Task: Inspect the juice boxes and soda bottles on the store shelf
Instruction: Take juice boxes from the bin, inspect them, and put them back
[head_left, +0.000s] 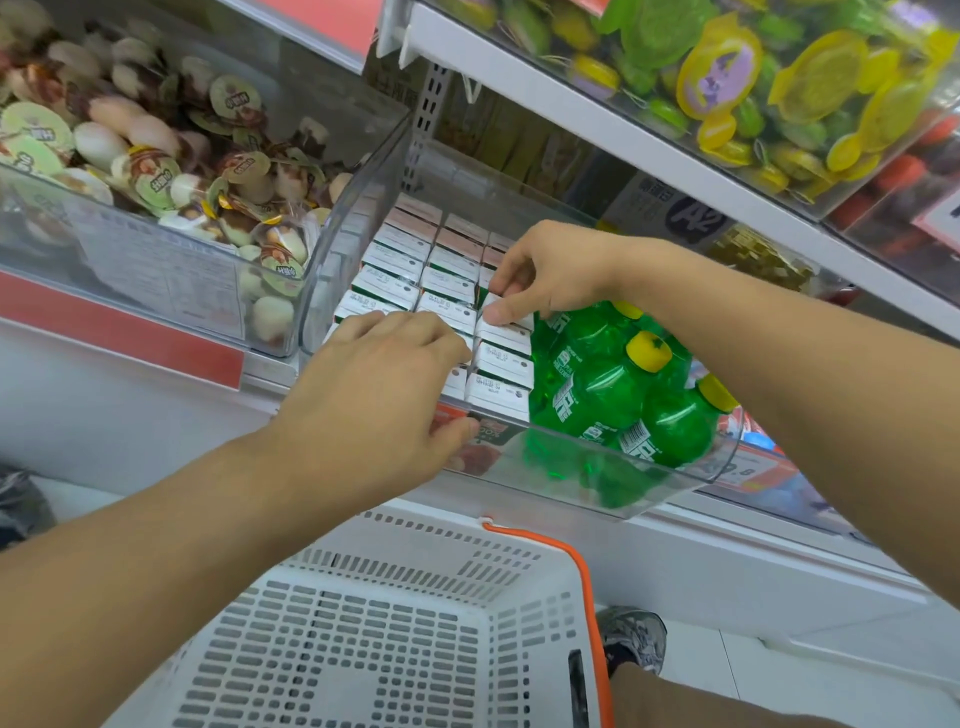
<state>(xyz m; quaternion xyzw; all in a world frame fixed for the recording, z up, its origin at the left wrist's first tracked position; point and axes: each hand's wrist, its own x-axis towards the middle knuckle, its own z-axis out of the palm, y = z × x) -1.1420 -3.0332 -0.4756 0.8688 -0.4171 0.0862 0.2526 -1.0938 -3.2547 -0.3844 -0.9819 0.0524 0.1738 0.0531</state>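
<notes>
Rows of small juice boxes (400, 270) with white tops fill the left part of a clear plastic bin (701, 467) on the shelf. Green soda bottles (608, 395) with yellow caps lie in the bin's right part. My left hand (379, 395) rests over the front boxes, fingers curled onto their tops and thumb at the bin's front edge. My right hand (550, 275) pinches the top of one juice box (506, 325) in the right column, beside the bottles.
A clear bin of wrapped sweets (156, 171) sits to the left. On the upper shelf stands a bin of yellow and green jelly cups (779, 88). A white shopping basket (395, 634) with an orange handle stands below. A shoe (631, 636) shows on the floor.
</notes>
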